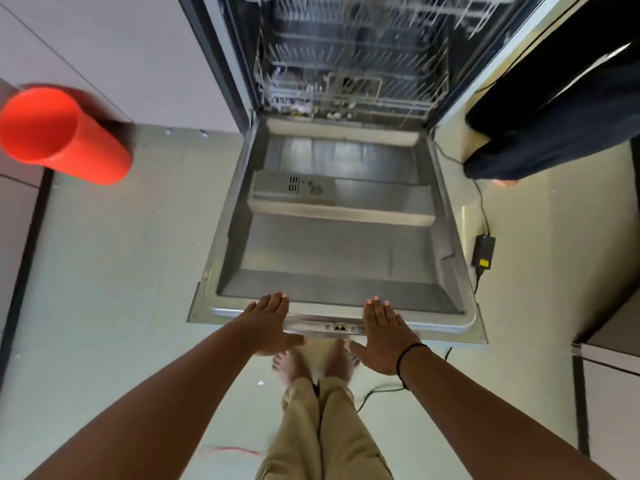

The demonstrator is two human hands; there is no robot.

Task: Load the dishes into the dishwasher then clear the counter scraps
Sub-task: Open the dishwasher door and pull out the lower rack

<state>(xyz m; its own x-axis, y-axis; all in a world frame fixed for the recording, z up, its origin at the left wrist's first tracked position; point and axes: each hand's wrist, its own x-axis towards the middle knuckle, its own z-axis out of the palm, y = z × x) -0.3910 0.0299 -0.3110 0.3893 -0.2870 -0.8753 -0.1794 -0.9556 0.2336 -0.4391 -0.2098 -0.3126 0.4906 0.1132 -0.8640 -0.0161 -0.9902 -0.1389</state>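
Note:
The dishwasher door point(339, 244) lies fully folded down in front of me, its steel inner face up. Behind it the lower wire rack point(349, 88) sits inside the tub, blurred, with a few pale items at its front left. My left hand point(270, 323) and my right hand point(384, 337) both lie flat, fingers straight, on the door's near edge, either side of the latch point(340, 328). Neither hand holds anything.
An orange-red cup point(62, 133) juts out from the counter edge at the left. A black power adapter point(483, 251) and its cable lie on the pale floor right of the door. Another person's dark trouser leg point(554, 126) stands at the right. My bare feet are under the door's edge.

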